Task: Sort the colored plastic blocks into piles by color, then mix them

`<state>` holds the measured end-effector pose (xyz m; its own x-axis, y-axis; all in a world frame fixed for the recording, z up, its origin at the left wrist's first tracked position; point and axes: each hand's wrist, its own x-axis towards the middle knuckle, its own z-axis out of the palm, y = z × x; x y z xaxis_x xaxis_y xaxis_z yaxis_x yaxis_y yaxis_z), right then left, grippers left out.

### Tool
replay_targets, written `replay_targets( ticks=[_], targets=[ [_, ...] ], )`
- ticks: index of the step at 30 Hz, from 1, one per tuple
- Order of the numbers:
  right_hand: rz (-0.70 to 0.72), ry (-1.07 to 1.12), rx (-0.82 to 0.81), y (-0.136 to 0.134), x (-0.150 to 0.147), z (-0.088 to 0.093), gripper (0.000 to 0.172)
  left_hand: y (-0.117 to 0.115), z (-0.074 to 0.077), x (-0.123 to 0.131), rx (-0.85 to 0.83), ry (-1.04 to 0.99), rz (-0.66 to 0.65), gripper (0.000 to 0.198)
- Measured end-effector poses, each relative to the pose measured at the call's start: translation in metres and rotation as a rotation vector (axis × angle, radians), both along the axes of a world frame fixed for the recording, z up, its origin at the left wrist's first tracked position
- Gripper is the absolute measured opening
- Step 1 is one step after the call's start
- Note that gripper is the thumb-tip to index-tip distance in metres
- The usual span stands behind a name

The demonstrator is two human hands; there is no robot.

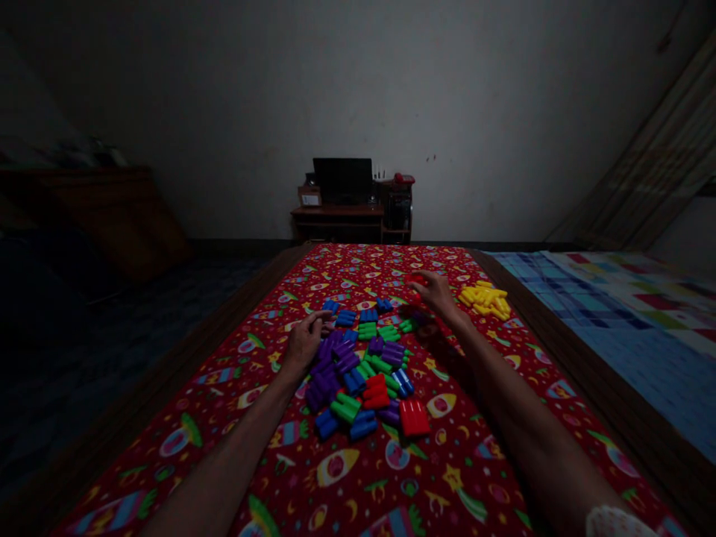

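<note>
My right hand [433, 292] is raised above the far right of the pile, thumb and fingers pinched on a red plastic block [415, 279]. My left hand [307, 337] rests at the left edge of the pile with its fingers stretched out, beside purple blocks [324, 384] and blue blocks [345, 318]. Whether its fingertips touch any block I cannot tell. Several ridged blocks lie mixed between my arms: green blocks [345, 406], a red block [414, 418] at the near right, and more blue and purple ones. Yellow blocks [485, 300] form a separate heap to the right of my right hand.
A red cloth with rocket prints [335, 466] covers the long table. On the right is a bed with a checked cover [553, 298]. A desk with a monitor [343, 179] stands against the far wall, and a wooden cabinet [106, 216] at the left.
</note>
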<state>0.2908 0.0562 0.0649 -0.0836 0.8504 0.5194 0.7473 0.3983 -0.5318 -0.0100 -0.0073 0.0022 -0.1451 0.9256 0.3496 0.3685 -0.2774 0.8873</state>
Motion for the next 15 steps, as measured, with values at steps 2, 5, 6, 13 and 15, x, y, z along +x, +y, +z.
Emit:
replay_targets(
  ticks=[2, 5, 6, 13, 15],
  targets=[
    [-0.214, 0.036, 0.007, 0.013, 0.023, -0.013, 0.025, 0.000, -0.001, 0.000, 0.004, 0.003, -0.004, 0.030],
    [-0.358, -0.003, -0.047, 0.022, 0.041, -0.033, 0.030, 0.001, -0.002, -0.001, 0.003, 0.001, -0.009, 0.030],
    [-0.369, -0.033, -0.074, 0.023, 0.043, -0.037, 0.032, 0.001, -0.002, -0.001, 0.001, 0.000, -0.008, 0.031],
    [-0.269, -0.141, -0.041, 0.008, 0.017, -0.011, 0.032, 0.002, -0.002, 0.000, 0.004, -0.011, -0.021, 0.033],
    [-0.081, -0.149, -0.033, -0.011, -0.001, 0.006, 0.026, 0.002, -0.003, 0.000, 0.007, -0.016, -0.023, 0.034]
  ],
)
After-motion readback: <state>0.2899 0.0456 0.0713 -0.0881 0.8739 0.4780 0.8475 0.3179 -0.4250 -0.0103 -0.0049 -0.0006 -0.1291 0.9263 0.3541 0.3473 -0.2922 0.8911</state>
